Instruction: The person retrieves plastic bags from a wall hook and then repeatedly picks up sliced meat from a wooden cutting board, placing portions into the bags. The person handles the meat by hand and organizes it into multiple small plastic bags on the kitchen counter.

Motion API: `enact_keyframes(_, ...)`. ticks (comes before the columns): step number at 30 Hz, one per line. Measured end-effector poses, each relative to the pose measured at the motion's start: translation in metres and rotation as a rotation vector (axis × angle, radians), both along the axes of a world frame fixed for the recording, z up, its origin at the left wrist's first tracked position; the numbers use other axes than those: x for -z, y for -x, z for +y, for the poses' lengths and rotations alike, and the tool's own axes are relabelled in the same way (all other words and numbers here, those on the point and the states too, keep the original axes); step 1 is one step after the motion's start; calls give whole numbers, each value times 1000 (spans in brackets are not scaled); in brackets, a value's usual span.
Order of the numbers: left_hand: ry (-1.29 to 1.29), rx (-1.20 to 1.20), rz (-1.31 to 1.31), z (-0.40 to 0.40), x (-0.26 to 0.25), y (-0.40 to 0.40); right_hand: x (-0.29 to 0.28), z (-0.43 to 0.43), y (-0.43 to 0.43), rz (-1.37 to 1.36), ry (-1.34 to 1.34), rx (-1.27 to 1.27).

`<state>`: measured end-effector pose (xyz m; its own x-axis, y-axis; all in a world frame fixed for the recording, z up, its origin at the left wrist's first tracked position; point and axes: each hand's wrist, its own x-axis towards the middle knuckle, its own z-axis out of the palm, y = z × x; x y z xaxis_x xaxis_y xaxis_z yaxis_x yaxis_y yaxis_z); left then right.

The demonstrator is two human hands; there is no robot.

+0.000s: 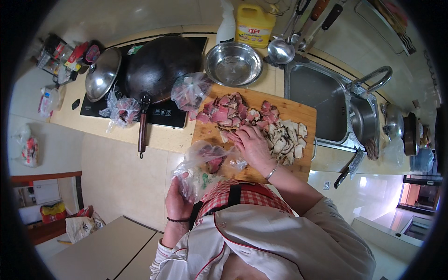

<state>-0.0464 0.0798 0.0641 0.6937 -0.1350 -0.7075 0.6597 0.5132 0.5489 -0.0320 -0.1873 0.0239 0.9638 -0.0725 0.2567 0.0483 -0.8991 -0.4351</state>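
My left hand (180, 196) grips the side of a clear plastic bag (196, 164) at the near left edge of the wooden cutting board (294, 108). A dark-edged piece of meat (216, 163) shows through the film. My right hand (250, 143) lies over the middle of the board, palm down, fingers pointing left. Its fingertips are at the near edge of a heap of sliced red meat (227, 108); whether they pinch a slice I cannot tell. To the right of that hand is a pile of pale slices with dark rims (287, 140).
A steel bowl (233, 64) stands behind the board. On the left, a wok (162, 66) and two bagged bundles of food (190, 89) sit on or beside the induction cooktop (164, 117). At right are the sink (316, 101) and a cleaver (350, 168) jutting over the counter edge.
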Motion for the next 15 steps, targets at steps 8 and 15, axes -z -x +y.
enact_keyframes(8, -72, -20, 31, -3, -12, 0, -5, -27, 0, 18, -107, 1)
enact_keyframes(15, -39, 9, -2, 4, -6, 3, -4, -35, -5, 29, -121, -23)
